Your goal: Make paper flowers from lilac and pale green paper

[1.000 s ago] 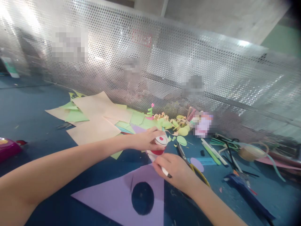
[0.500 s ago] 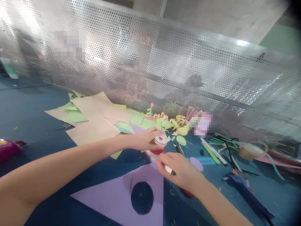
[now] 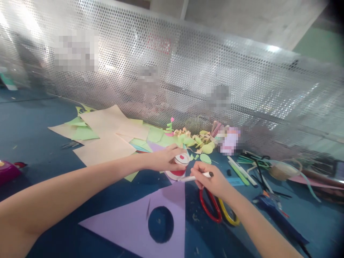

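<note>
My left hand (image 3: 168, 157) is closed around a small red and white round container (image 3: 179, 171), pressing it down on the narrow end of the purple paper (image 3: 172, 204). A red mark shows on the container's white top. In my right hand (image 3: 211, 177) is a white marker (image 3: 197, 177) with a dark end, held like a pen. Its tip points left, at the container's base; whether it touches the paper I cannot tell. The purple paper has a round hole cut out and a slit beside it. Scissors (image 3: 211, 208) with red and yellow handles lie under my right wrist.
Beige paper sheets (image 3: 104, 154) and green scraps spread at the back left. A blue glue gun (image 3: 281, 220) lies at right near green and white sticks (image 3: 239, 170). A magenta object (image 3: 9, 173) stands at far left. A perforated metal screen (image 3: 120, 64) borders the table.
My right hand has swung round to the right of the container, and the marker now lies more level. The scissor handles have come into fuller view. My left hand keeps its hold.
</note>
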`<state>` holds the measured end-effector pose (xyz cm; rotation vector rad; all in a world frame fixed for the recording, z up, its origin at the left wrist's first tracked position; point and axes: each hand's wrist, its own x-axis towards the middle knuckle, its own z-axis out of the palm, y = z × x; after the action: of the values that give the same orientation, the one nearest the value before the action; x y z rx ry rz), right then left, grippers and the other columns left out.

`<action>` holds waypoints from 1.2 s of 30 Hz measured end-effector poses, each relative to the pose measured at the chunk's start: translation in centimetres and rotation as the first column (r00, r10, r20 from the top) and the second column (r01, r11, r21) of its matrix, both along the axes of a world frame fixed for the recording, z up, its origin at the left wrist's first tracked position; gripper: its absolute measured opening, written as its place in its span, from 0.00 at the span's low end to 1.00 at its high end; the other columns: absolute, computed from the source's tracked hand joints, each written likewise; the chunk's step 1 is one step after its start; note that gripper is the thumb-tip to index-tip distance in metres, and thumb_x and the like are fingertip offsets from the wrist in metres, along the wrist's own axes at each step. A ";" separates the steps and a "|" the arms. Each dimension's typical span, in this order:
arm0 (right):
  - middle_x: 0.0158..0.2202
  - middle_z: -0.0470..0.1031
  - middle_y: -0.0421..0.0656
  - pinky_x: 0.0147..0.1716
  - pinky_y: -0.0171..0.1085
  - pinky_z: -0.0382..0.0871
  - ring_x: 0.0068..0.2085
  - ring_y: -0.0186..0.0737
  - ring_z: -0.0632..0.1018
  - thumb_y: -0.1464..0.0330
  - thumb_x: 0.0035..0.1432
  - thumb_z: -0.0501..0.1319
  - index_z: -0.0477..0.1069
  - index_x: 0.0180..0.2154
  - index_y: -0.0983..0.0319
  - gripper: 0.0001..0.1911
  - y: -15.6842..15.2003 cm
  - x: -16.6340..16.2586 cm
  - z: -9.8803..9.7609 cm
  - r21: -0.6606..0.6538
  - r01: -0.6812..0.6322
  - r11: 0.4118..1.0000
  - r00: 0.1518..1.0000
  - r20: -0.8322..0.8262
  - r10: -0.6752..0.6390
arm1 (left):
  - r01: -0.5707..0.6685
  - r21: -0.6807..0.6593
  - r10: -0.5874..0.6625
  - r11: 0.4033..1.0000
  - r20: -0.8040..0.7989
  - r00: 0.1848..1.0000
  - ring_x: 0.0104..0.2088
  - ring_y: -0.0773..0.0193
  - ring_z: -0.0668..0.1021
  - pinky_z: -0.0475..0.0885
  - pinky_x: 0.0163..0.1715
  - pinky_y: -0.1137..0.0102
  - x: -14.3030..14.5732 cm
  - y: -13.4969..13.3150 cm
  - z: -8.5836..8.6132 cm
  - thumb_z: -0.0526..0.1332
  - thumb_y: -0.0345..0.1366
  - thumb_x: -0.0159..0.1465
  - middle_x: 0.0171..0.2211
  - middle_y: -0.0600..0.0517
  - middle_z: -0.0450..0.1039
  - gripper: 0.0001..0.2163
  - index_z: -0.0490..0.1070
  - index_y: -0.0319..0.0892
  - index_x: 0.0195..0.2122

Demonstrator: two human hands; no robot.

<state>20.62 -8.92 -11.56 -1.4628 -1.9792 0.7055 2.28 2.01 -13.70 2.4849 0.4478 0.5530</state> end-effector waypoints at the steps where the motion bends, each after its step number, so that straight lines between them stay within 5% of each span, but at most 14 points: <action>1: 0.14 0.63 0.34 0.24 0.31 0.59 0.18 0.30 0.64 0.64 0.58 0.50 0.58 0.21 0.61 0.14 0.1 0.3 -0.1 -0.016 0.014 1.000 1.000 -0.025 -0.014 | 0.003 -0.001 -0.003 1.000 0.005 1.000 0.45 0.60 0.68 0.64 0.43 0.68 0.0 0.0 0.0 0.54 0.49 0.58 0.46 0.47 0.58 0.24 0.54 0.49 0.54; 12: 0.11 0.63 0.34 0.16 0.31 0.50 0.14 0.30 0.59 0.62 0.57 0.51 0.61 0.22 0.61 0.14 1.3 2.6 -1.6 -0.139 0.110 0.984 0.970 -0.202 -0.137 | -0.009 -0.019 0.009 1.000 -0.009 1.000 0.44 0.61 0.68 0.63 0.45 0.68 -0.1 -0.4 0.5 0.55 0.48 0.58 0.44 0.49 0.59 0.23 0.56 0.49 0.53; 36: 0.10 0.61 0.35 0.17 0.31 0.52 0.14 0.30 0.59 0.63 0.56 0.52 0.61 0.21 0.61 0.14 2.0 3.6 -2.3 -0.004 0.298 0.955 0.907 -0.311 -0.284 | -0.009 0.001 0.009 1.000 -0.027 1.000 0.45 0.61 0.67 0.61 0.47 0.68 0.1 -0.6 0.9 0.54 0.49 0.58 0.45 0.48 0.58 0.24 0.55 0.47 0.54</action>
<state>24.23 -6.93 -13.83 -1.4793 -1.4923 0.7041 2.39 1.38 -12.85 2.4949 0.4699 0.5234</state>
